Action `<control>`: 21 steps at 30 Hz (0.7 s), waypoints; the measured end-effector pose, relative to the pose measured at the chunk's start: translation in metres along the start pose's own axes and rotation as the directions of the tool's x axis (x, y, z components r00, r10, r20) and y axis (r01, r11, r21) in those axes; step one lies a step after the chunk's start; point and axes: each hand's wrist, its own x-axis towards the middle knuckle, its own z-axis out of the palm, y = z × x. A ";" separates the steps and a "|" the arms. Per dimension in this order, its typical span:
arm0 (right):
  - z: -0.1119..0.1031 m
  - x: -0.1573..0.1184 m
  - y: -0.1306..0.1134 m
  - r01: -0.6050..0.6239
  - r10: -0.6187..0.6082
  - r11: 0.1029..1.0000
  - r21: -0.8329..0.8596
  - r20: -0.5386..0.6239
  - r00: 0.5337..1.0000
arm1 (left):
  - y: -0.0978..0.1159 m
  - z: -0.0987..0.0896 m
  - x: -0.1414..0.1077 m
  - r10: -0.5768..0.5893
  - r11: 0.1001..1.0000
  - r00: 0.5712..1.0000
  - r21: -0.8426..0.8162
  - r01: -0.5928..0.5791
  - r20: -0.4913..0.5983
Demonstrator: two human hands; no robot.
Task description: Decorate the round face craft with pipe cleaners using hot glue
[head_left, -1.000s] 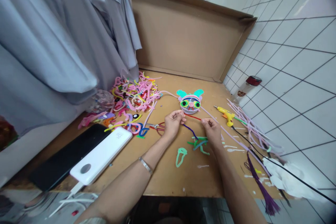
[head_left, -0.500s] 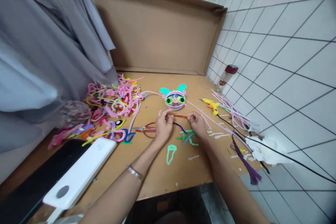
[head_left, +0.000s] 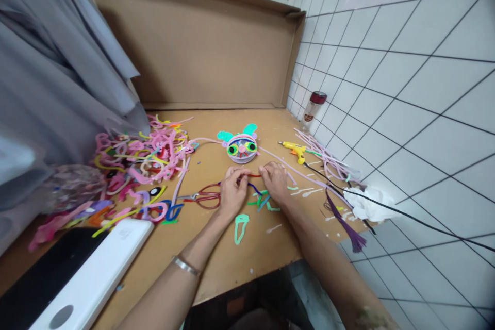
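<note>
A short red pipe cleaner (head_left: 254, 175) stretches between my two hands. My left hand (head_left: 234, 188) pinches one end, and my right hand (head_left: 275, 180) has its fingers closed on the other. Just beyond them stands a round animal-face craft (head_left: 242, 148) with green ears and black-and-green eyes. Red-handled scissors (head_left: 209, 197) lie beside my left hand, partly covered by it. Below the hands are a dark blue pipe cleaner (head_left: 254, 187), several green pieces (head_left: 263, 201) and a pale green loop (head_left: 241, 228).
A tangled heap of coloured pipe cleaners (head_left: 154, 149) lies left, near a white power bank (head_left: 112, 263) and a black flat object (head_left: 46, 273). At right are a yellow glue gun (head_left: 296, 151) with its cord, a jar (head_left: 313, 108), a purple tassel (head_left: 350, 227) and white tissue (head_left: 369, 202).
My hands have drawn closer together, leaving less of the red pipe cleaner showing. My right hand has turned more palm-down. The whole view has shifted, so things appear further left.
</note>
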 end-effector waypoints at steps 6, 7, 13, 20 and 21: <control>-0.035 0.038 0.018 -0.050 0.039 0.997 -0.058 -0.180 0.983 | -0.001 0.000 0.000 0.006 1.000 1.000 0.019 -0.006 0.019; -0.047 0.053 0.028 -0.102 0.079 0.990 -0.098 -0.217 0.973 | -0.002 0.001 -0.001 0.010 1.000 1.000 0.022 -0.010 0.023; -0.109 0.118 0.095 -0.458 0.394 0.809 -0.368 -0.238 0.888 | -0.002 0.004 -0.003 0.061 0.997 0.998 0.038 -0.062 0.030; -0.122 0.108 0.147 -0.625 0.613 0.622 -0.472 -0.204 0.763 | -0.004 0.006 -0.003 0.114 0.992 0.993 0.045 -0.115 0.036; -0.123 0.107 0.150 -0.638 0.630 0.604 -0.477 -0.205 0.750 | -0.004 0.007 -0.003 0.119 0.992 0.992 0.045 -0.120 0.040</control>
